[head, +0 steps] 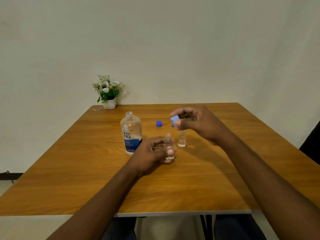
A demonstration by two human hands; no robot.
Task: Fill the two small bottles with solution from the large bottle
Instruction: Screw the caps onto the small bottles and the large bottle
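Observation:
The large clear bottle [131, 133] with a blue label stands uncapped on the wooden table [69, 170], left of centre. My left hand [150, 154] grips a small clear bottle [169, 146], upright on the table and open at the top. A second small bottle [182, 139] stands just right of it, partly behind my right hand. My right hand [199, 123] hovers above that bottle, pinching a light blue cap [174, 120] between thumb and fingers. A darker blue cap [159, 123] lies on the table behind the small bottles.
A white pot of white flowers [108, 94] stands at the table's far left corner, by the wall. A small clear scrap [97, 109] lies next to it. The table's near edge [173, 213] runs just above my knees.

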